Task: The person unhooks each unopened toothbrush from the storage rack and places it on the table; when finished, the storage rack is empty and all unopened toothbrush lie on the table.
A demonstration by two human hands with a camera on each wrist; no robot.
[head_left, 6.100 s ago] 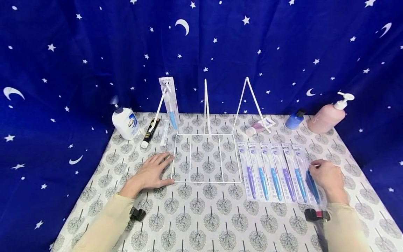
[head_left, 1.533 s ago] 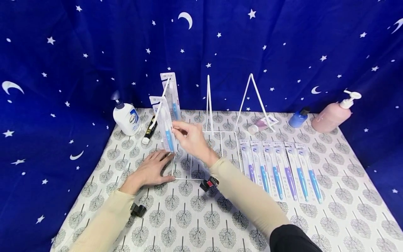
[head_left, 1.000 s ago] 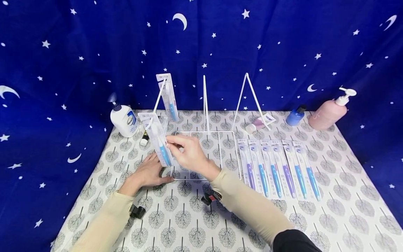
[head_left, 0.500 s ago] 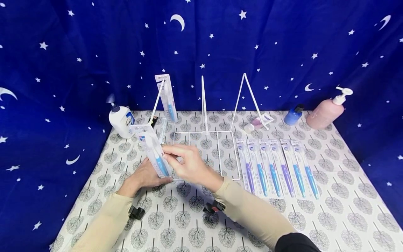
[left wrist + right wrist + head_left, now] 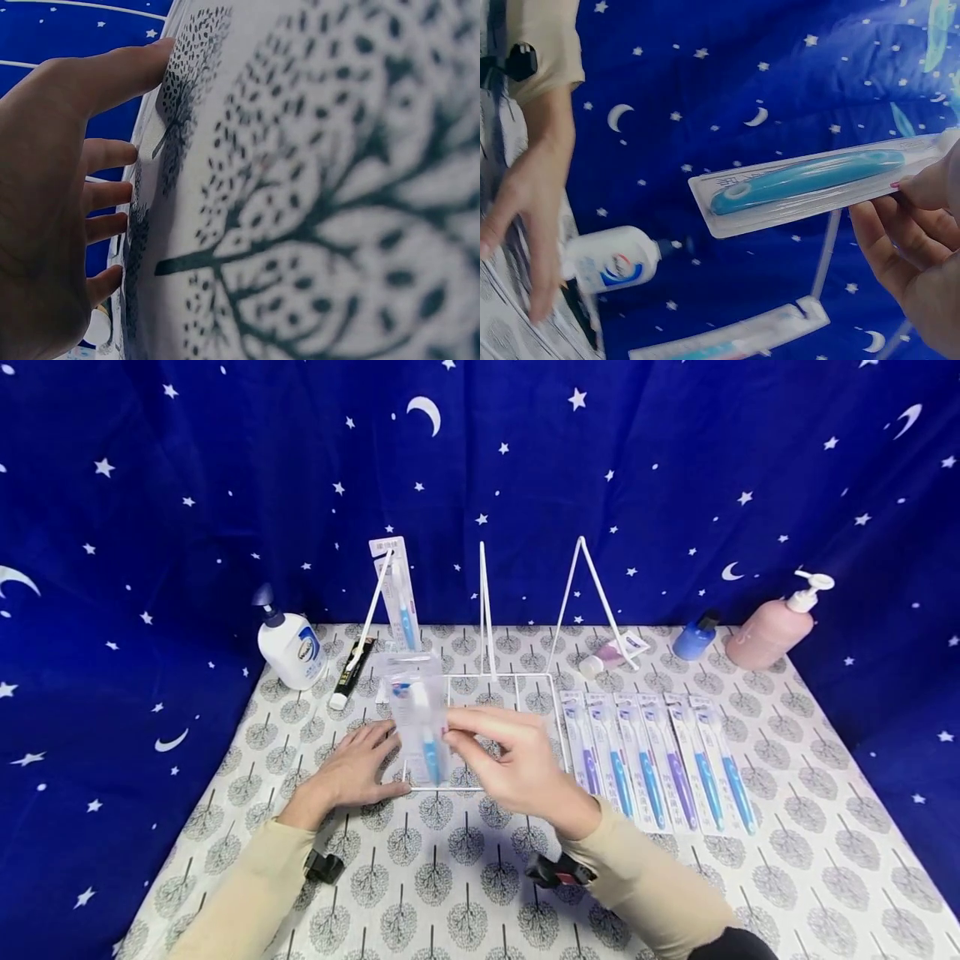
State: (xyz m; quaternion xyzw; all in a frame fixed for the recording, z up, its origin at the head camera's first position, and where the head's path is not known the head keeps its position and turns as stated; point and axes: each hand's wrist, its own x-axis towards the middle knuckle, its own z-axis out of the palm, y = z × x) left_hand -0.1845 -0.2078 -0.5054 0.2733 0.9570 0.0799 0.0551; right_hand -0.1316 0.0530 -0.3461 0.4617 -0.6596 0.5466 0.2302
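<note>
My right hand (image 5: 517, 760) pinches the edge of a packaged toothbrush (image 5: 431, 752) with thumb and forefinger, holding it upright above the front left of the white wire rack (image 5: 525, 674). Its blue handle shows through the clear pack in the right wrist view, where the right hand (image 5: 922, 255) grips its side. My left hand (image 5: 352, 768) lies with fingers spread on the cloth, at the rack's left edge; the left wrist view shows this hand (image 5: 45, 187) from close by. Another packaged toothbrush (image 5: 406, 610) hangs at the back of the rack's left prong.
Several packaged toothbrushes (image 5: 649, 777) lie in a row right of the rack. Behind stand a white pump bottle (image 5: 294, 652), a blue bottle (image 5: 694, 640) and a pink pump bottle (image 5: 772, 633). A black tube (image 5: 349, 677) and a pink-white tube (image 5: 611, 656) lie nearby.
My right hand has come from the row at right to the rack's left prong, drawn a packaged toothbrush forward off it, then moved right with it. My left hand has stayed put.
</note>
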